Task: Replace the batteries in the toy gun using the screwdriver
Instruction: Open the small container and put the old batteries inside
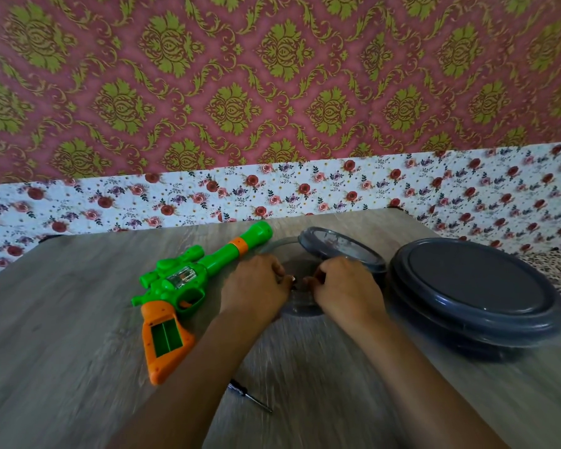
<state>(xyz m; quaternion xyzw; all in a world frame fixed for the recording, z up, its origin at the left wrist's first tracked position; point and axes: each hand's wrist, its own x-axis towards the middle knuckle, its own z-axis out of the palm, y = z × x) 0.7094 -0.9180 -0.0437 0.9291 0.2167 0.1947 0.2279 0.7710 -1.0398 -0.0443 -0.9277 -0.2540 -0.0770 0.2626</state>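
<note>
Both hands meet over a small clear container [300,299]: left hand [255,286] and right hand [345,286] have fingers curled inward at its mouth, w/ something tiny between the fingertips, too small to tell, prob. a battery or screw. Its lid [340,249] leans tilted just behind, out of the way. Toy gun [182,283] lies to the left on the tabletop [62,319], battery bay in the orange grip open and empty, facing up for loading. Screwdriver [250,396] lies near the person, between the forearms. A larger closed grey container [476,286] sits at right.
</note>
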